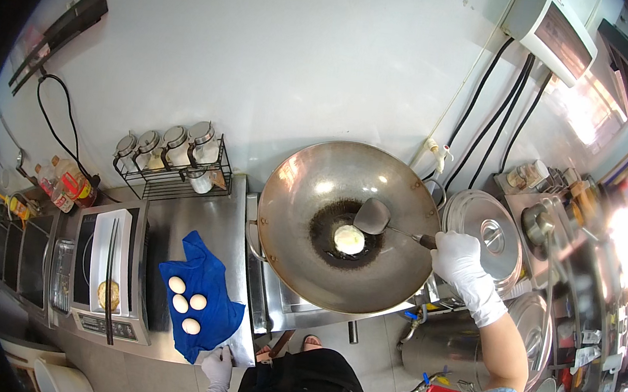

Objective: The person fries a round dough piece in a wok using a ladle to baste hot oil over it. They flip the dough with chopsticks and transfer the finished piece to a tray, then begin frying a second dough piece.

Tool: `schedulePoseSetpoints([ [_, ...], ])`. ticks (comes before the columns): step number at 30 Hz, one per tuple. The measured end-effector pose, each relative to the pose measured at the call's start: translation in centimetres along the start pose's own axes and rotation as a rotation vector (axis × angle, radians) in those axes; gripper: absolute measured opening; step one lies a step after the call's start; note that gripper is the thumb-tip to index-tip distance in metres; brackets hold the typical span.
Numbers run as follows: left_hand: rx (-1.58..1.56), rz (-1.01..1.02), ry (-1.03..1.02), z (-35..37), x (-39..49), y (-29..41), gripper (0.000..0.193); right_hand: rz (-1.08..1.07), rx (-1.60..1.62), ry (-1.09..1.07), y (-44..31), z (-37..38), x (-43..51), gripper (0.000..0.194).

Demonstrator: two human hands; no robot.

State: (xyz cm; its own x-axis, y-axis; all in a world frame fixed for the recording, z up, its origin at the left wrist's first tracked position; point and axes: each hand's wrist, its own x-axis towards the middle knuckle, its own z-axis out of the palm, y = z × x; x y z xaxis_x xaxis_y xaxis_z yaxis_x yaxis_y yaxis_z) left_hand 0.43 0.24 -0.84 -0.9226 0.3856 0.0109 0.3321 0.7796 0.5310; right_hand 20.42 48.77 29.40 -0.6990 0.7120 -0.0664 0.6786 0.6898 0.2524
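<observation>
My right hand (461, 261), in a white glove, grips the handle of a metal wok spatula (373, 216). The spatula's blade rests just above a round white fried egg (349, 240) at the bottom of a large steel wok (297, 194). Dark oil or residue surrounds the egg. My left hand (217, 365), also gloved, rests at the counter's front edge, beside a blue cloth (213, 283). Several whole eggs (180, 303) lie on the cloth. Whether the left hand holds anything cannot be told.
At left, a long white tray (105, 231) holds a browned piece of food and dark chopsticks (109, 289). Behind stands a wire rack (177, 181) with jars. A lidded steel pot (482, 231) sits right of the wok. Bottles (75, 185) stand at the far left.
</observation>
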Motion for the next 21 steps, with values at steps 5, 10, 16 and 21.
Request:
schedulePoseSetpoints([
  [5,0.0,0.002,0.011,0.1,0.0,-0.1,0.039,0.027,0.033,-0.034,0.5,-1.7,-0.7,0.02],
  [10,-0.009,-0.012,-0.008,0.4,-0.1,-0.6,0.037,0.031,0.031,-0.1,1.1,-2.7,-1.4,0.021],
  [16,-0.016,-0.011,-0.004,0.0,0.0,0.0,0.036,0.011,0.043,-0.156,1.1,-2.9,-1.9,0.022],
  [21,-0.007,0.003,-0.003,-0.1,0.0,0.1,0.036,0.014,0.062,-0.22,0.9,-3.3,-1.9,0.024],
])
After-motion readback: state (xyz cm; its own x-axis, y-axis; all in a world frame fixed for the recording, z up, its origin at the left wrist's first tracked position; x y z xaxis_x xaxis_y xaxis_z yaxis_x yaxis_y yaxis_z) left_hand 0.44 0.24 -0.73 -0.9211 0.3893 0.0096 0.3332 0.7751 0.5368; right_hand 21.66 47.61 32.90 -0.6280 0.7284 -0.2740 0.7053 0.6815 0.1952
